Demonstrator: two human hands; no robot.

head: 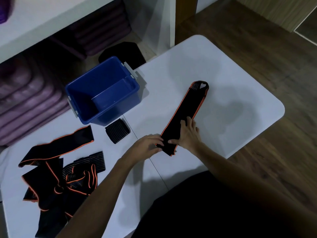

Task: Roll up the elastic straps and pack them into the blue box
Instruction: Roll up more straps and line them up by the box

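Observation:
A black elastic strap with orange edges [187,109] lies stretched flat on the white table [231,93], running from near me up to the right. My left hand [146,146] touches its near end with its fingertips. My right hand [188,133] lies flat on the strap just above that end, fingers straight. The blue box [103,90] stands open at the table's back left with nothing inside. A pile of tangled straps [58,170] lies at the left. A small black ribbed piece [117,133] sits in front of the box.
Purple folded mats [29,100] are stacked on the floor under a white shelf behind the box. A black object [123,52] lies on the floor past the box. Wooden floor [274,57] surrounds the table's right side.

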